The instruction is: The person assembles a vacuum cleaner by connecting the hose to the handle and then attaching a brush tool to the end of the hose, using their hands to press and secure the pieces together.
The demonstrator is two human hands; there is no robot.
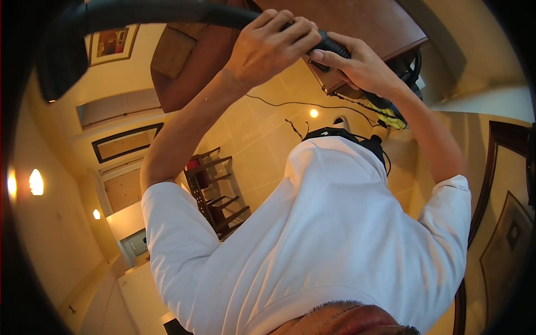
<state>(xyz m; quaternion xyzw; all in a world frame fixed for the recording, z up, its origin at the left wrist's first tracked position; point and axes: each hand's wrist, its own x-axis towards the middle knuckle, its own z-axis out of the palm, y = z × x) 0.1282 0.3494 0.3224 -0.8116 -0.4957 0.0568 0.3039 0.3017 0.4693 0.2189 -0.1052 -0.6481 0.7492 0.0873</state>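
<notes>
A black vacuum cleaner tube [167,12] runs across the top of the view, raised in front of me. At the far left it bends down into a broad black end piece [62,64]. My left hand [273,42] is wrapped over the tube from above. Just right of it, my right hand [360,62] closes round the ribbed black hose [336,46] at the tube's other end, thumb toward me. Part of the hose is hidden behind my right hand and forearm.
A brown table [357,22] stands ahead, with a yellow-and-black bundle [388,114] beside it. A thin cable [301,103] trails over the tiled floor. A maroon sofa [192,72] with a brown cushion is at the left, wooden chairs [215,195] nearer. A dark-framed door [505,234] is at right.
</notes>
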